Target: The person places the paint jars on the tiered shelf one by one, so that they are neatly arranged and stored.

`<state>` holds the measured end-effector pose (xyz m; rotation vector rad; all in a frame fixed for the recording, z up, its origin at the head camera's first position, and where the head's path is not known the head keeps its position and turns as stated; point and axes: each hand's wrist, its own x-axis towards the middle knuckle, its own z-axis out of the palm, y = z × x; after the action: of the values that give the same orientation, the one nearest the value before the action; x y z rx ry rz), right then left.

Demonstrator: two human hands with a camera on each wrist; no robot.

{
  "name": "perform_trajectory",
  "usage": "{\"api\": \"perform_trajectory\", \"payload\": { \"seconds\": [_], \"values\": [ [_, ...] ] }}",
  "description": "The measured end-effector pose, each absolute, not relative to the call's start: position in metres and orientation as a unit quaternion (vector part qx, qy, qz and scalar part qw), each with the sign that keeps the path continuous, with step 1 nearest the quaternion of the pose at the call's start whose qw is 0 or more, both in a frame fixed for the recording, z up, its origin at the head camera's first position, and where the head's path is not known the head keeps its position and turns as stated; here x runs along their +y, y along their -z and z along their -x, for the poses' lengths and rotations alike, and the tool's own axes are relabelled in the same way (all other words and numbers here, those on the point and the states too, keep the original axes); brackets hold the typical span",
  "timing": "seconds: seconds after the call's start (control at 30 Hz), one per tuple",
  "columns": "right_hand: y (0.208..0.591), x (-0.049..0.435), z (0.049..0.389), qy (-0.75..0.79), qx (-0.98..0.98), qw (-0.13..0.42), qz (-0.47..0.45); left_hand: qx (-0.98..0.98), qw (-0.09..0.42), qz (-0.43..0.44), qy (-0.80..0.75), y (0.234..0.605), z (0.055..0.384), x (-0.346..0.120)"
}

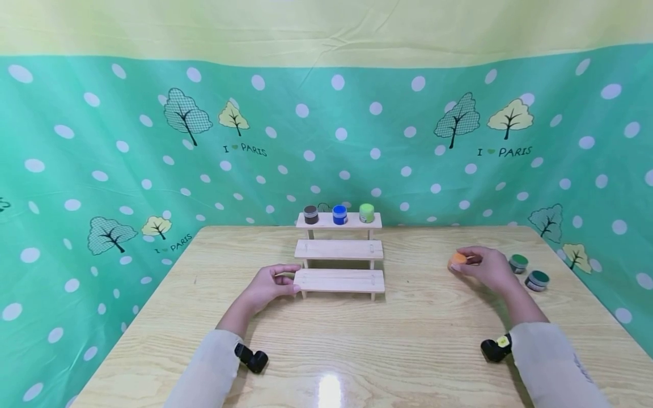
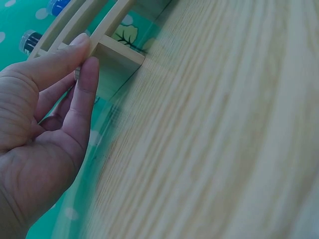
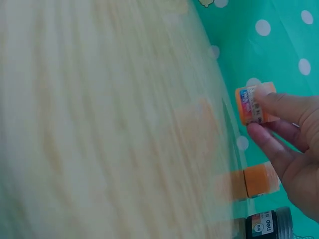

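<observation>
Fingers [image 3: 269,144] of the right hand [image 1: 488,269] pinch an orange jar [image 1: 457,259]; whether it touches the worktop [image 1: 408,340] is hard to tell. The left hand [image 1: 269,288] grips the left end of the wooden rack's bottom shelf [image 1: 339,280]. Beyond, two green jars [image 1: 518,263] stand right; dark [image 1: 310,215], blue [image 1: 339,215] and light-green jars [image 1: 366,213] top the rack.

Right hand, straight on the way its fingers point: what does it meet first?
Probably the wooden stand, at its right end, across open table; the right hand leads with the orange jar it pinches. Exact height and depth unclear.
</observation>
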<state>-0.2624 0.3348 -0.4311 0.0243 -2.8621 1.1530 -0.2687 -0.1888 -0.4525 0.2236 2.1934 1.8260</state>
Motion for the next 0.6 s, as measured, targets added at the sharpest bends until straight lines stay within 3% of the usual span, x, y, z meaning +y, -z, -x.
{"api": "perform_trajectory", "payload": {
  "seconds": [0.6],
  "values": [
    [0.409,0.307,0.252,-0.443,-0.890,0.081,-0.066,0.765,0.139,-0.077,-0.624,0.451,0.267,-0.189]
  ]
}}
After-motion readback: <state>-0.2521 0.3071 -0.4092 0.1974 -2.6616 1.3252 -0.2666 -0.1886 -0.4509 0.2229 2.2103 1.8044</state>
